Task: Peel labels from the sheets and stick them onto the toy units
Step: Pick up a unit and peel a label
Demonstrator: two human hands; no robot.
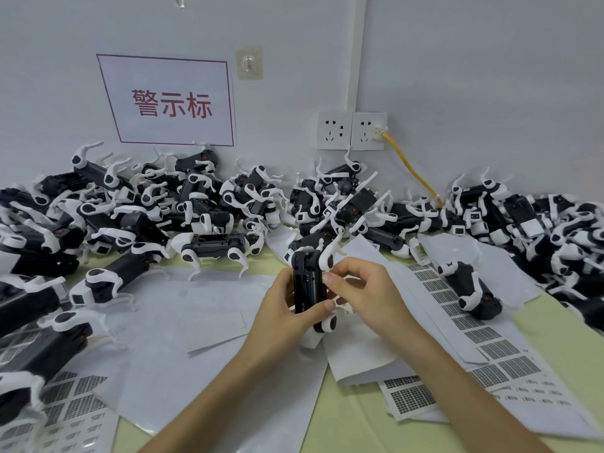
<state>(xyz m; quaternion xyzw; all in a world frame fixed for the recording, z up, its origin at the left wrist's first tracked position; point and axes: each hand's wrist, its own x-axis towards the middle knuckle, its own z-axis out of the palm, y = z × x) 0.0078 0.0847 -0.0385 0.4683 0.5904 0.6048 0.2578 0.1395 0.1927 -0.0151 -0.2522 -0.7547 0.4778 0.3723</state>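
You're at a small factory labelling station, pretty clearly: dozens of identical toy units (212, 245) heaped below the red-lettered wall sign (170, 101), label sheets (457, 308) spread on the worktop (356, 429) in front of it, twin sockets (351, 130) to its right.

held toy unit (309, 289): black body, white legs and white hip caps.
piled toy units (209, 246): the same black and white; some show a small red dot on the body.
label sheets (457, 308): white, with rows of dense grey-black print blocks.
table (555, 328): pale yellow-green.
sign (170, 103): white, red border, red characters.
cable (415, 171): yellow.
sockets (333, 130): white.
wall (490, 76): pale grey.
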